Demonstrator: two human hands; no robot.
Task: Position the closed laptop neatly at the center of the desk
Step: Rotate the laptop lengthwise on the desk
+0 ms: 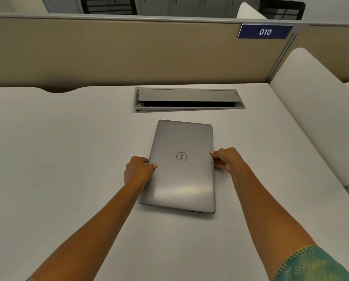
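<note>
1. A closed silver Dell laptop (181, 167) lies flat on the pale grey surface (58, 159), roughly in the middle of its width, with the short edges at 12 and 6 o'clock and the whole body turned slightly off square.
2. The round logo on the lid reads sideways from this view, and small ports show along the near edge toward 5 o'clock.
3. The left hand (138, 170) holds the laptop's long edge at 9 o'clock: the thumb lies on top of the lid, and the fingers (143, 160) curl around the edge, pinching it.
4. The right hand (227, 159) holds the opposite long edge at 3 o'clock, thumb tip on the lid, with the fingers (218, 165) pressed together and tucked against the side, also pinching it.
5. Whether the laptop rests fully on the surface or is lifted a little cannot be told.
6. At 12 o'clock from the laptop, near but apart, a recessed cable box (188, 99) sits in the surface with its flap tilted open.
7. Behind it stands a tan partition (108, 51), carrying a blue sign (265, 31) marked 010 at 1 o'clock.
8. A green-patterned sleeve (311, 264) covers the upper right arm at 5 o'clock.
</note>
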